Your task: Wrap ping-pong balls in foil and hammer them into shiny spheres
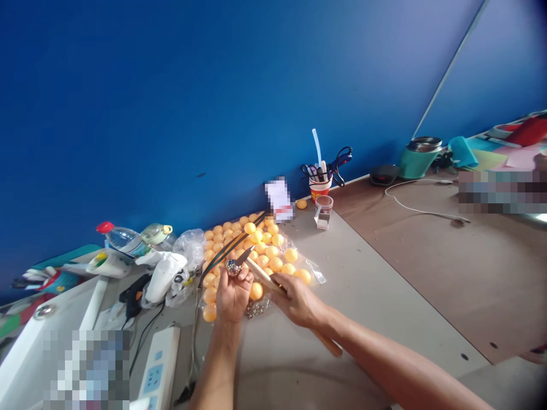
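Orange balls (276, 264) in clear bag (316, 272)

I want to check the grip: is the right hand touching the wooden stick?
Touching. The head view shows the right hand closed around the wooden stick, with no gap.

R hand (301, 300) hides mid stick (261, 273); pwr strip (159, 364) cut off @ btm.
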`<state>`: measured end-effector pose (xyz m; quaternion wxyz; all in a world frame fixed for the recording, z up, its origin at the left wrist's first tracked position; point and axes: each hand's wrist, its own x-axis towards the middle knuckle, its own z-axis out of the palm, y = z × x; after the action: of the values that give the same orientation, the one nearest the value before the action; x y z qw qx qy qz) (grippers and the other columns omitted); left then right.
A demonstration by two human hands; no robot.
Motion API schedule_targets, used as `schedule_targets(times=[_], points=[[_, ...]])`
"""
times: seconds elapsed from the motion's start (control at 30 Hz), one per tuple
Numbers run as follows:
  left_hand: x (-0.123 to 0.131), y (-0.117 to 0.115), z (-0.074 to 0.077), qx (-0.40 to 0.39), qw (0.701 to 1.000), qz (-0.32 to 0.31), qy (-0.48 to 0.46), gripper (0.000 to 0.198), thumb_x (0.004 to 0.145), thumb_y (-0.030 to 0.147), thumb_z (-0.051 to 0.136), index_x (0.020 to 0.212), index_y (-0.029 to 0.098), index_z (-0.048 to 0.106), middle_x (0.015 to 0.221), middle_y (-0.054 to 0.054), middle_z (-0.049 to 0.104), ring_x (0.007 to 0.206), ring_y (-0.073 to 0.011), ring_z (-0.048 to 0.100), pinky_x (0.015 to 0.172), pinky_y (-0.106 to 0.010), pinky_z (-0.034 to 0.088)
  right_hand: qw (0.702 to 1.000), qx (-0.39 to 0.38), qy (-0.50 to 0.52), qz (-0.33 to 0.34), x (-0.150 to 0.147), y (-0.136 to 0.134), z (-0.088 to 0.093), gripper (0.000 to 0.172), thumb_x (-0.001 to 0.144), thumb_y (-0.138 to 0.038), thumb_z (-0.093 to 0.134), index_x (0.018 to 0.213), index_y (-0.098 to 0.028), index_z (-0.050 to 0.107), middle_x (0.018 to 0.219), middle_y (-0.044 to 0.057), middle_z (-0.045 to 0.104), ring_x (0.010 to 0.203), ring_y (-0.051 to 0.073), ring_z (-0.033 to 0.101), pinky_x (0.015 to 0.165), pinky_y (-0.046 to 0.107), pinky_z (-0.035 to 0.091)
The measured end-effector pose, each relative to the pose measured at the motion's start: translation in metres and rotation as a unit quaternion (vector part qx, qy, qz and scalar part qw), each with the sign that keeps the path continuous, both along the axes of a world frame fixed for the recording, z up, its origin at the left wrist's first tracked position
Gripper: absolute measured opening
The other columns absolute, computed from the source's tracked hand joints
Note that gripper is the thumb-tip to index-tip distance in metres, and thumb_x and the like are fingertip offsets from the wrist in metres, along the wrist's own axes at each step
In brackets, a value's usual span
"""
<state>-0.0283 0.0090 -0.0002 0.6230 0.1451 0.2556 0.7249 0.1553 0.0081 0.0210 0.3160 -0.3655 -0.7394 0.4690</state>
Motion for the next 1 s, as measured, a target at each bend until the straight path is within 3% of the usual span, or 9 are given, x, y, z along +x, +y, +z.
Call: schedule_targets(times=[0.13,0.33,0.53,0.67,0.87,1.0], points=[[0.0017,-0.0001,-0.0011,-0.003,1.000,-0.011,0.017,0.022,0.084,0.043,0.063,0.089,0.021,0.067,0.071,0.000,0.054,0.058,-0.0084,0.045,0.058,-0.023,0.045,1.000,-0.006,-0.005,-0.003,-0.0006,0.0002,-0.0010,0.022,0.078,-0.016,0.048,0.067,-0.021,0.031,0.061,-0.006,0.036,0.054,0.009,0.032,0.050,0.022,0.024],[-0.0002,0.0003,-0.0042,0.009,1.000,-0.024,-0.016,0.012,0.079,0.024,0.071,0.074,0.017,0.062,0.077,0.000,0.057,0.060,-0.0064,0.045,0.061,-0.021,0.043,1.000,0.007,0.014,-0.013,-0.0007,-0.0016,0.0008,0.020,0.078,-0.016,0.048,0.068,-0.022,0.031,0.063,-0.006,0.038,0.055,0.009,0.034,0.051,0.022,0.027],[0.0008,-0.0001,-0.0039,-0.012,0.999,-0.028,-0.018,0.021,0.082,0.036,0.068,0.092,0.018,0.065,0.078,-0.001,0.060,0.065,-0.0104,0.051,0.064,-0.026,0.046,1.000,-0.008,-0.010,-0.010,-0.0012,-0.0010,-0.0020,0.022,0.077,-0.015,0.049,0.066,-0.022,0.031,0.061,-0.006,0.037,0.053,0.009,0.033,0.049,0.022,0.025],[0.0017,-0.0009,-0.0040,-0.013,1.000,-0.018,-0.016,0.021,0.084,0.039,0.065,0.085,0.018,0.064,0.085,-0.003,0.063,0.065,-0.0106,0.053,0.063,-0.026,0.047,0.999,0.019,0.004,-0.028,-0.0016,-0.0017,-0.0031,0.021,0.078,-0.015,0.048,0.069,-0.022,0.031,0.064,-0.005,0.040,0.055,0.009,0.036,0.051,0.022,0.027],[0.0001,0.0003,-0.0027,-0.034,0.999,-0.003,0.001,0.023,0.086,0.041,0.062,0.081,0.018,0.064,0.071,-0.001,0.059,0.064,-0.0113,0.054,0.064,-0.025,0.048,0.999,0.023,-0.021,-0.007,-0.0016,-0.0016,-0.0048,0.023,0.076,-0.014,0.048,0.066,-0.022,0.029,0.062,-0.005,0.039,0.054,0.010,0.034,0.051,0.023,0.026],[-0.0009,0.0000,0.0031,-0.011,1.000,0.011,-0.016,0.025,0.080,0.041,0.069,0.093,0.019,0.065,0.086,-0.002,0.063,0.064,-0.0094,0.051,0.063,-0.025,0.046,0.998,0.051,-0.008,-0.042,0.0065,0.0057,0.0031,0.022,0.077,-0.017,0.050,0.067,-0.022,0.031,0.064,-0.005,0.040,0.057,0.010,0.036,0.053,0.023,0.028]])
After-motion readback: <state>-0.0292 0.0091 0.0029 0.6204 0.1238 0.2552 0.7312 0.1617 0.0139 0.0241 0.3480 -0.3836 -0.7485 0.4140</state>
